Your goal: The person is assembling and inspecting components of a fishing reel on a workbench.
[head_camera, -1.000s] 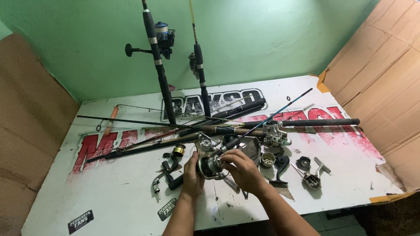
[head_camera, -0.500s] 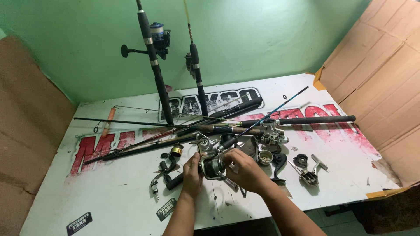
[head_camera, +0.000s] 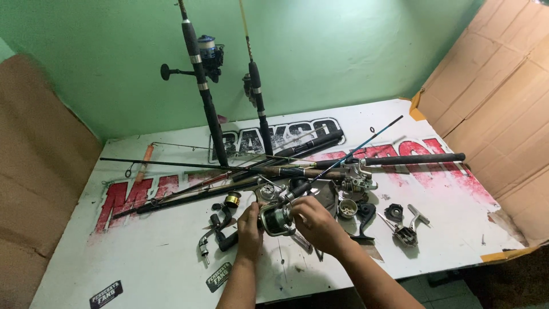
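Head view: both hands [head_camera: 286, 223] still grip the spinning reel [head_camera: 275, 219], unmoved.

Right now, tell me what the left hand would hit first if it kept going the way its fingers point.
The left hand points up-right, straight at the spinning reel it already touches. Past that lie the loose reel parts and the rods, though depth is unclear.

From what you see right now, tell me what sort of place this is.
Probably a small fishing-tackle repair bench. Fishing rods lie across a white table, two more rods lean on the green wall, and loose reel parts are scattered about. Both hands, left hand and right hand, hold a spinning reel.
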